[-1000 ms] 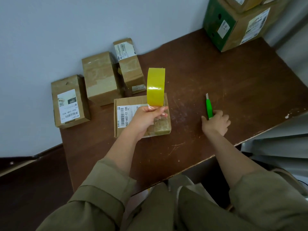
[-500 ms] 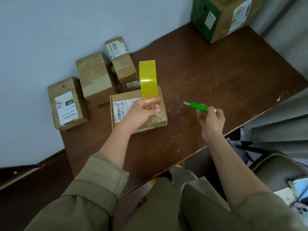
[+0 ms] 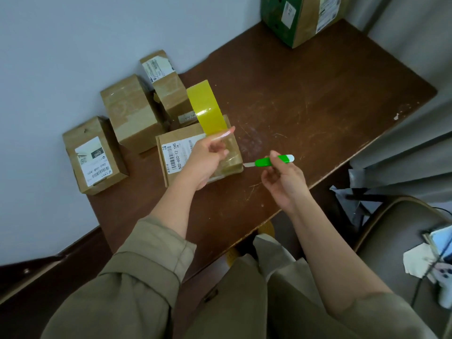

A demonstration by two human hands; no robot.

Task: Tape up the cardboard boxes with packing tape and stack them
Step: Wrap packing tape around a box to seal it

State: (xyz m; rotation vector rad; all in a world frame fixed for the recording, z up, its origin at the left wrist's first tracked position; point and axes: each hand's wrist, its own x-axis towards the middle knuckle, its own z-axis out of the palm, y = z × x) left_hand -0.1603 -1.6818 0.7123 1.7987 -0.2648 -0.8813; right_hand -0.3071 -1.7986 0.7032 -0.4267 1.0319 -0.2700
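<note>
A flat cardboard box (image 3: 181, 148) with a barcode label lies near the middle of the brown table (image 3: 305, 101). My left hand (image 3: 208, 155) holds a yellow roll of packing tape (image 3: 205, 106) upright above it, with a clear strip stretched down to the box's right end. My right hand (image 3: 283, 179) grips a green utility knife (image 3: 271, 161); its blade points left and sits just off the box's right edge, close to the strip.
Three more small cardboard boxes (image 3: 94, 155), (image 3: 133, 112), (image 3: 166, 84) stand along the wall to the left. A large green and brown box (image 3: 298, 18) sits at the table's far corner. A chair (image 3: 401, 236) with papers stands to the right.
My right hand picked the green knife up off the table and brought it left to the box's edge. The tape roll has tilted back to the left.
</note>
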